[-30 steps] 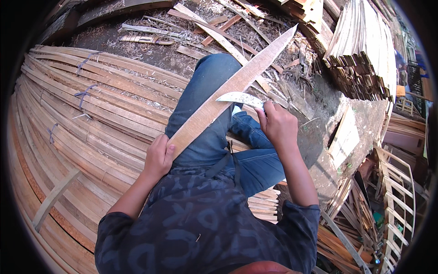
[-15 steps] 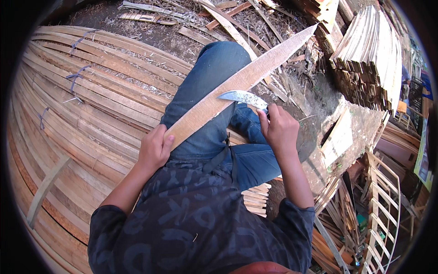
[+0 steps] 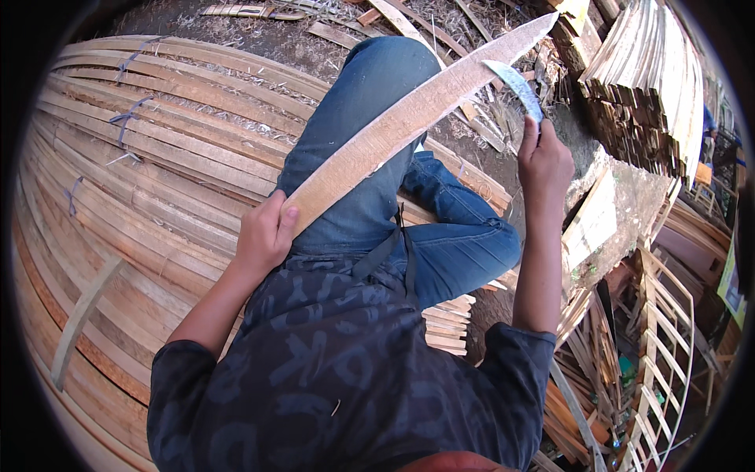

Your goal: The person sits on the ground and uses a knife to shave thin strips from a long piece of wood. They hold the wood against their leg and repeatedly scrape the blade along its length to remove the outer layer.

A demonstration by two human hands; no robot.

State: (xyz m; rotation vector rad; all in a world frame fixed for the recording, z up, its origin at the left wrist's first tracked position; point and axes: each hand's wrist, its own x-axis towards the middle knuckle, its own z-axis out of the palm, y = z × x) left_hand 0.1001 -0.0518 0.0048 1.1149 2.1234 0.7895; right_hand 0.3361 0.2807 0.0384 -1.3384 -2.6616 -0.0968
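Note:
My left hand [image 3: 266, 234] grips the near, squared end of a flat wooden plank [image 3: 385, 145]. The plank slants across my raised thigh and tapers to a point at the far right. In my right hand [image 3: 546, 161] is a curved knife [image 3: 517, 88], its fingers wrapped round the handle, which they hide. The blade's tip lies at the plank's right edge, toward the pointed end; whether it touches the wood I cannot tell.
Long wooden strips [image 3: 181, 153], bound with dark ties, spread beneath me and to my left. A tall stack of thin boards [image 3: 645, 79] stands at the far right. Nearer on the right is a slatted wooden frame [image 3: 657, 362]. Shavings and offcuts [image 3: 330, 35] litter the ground ahead.
My right hand has carried the knife forward and right along the plank, from its middle toward the pointed end. My left hand keeps its hold on the near end.

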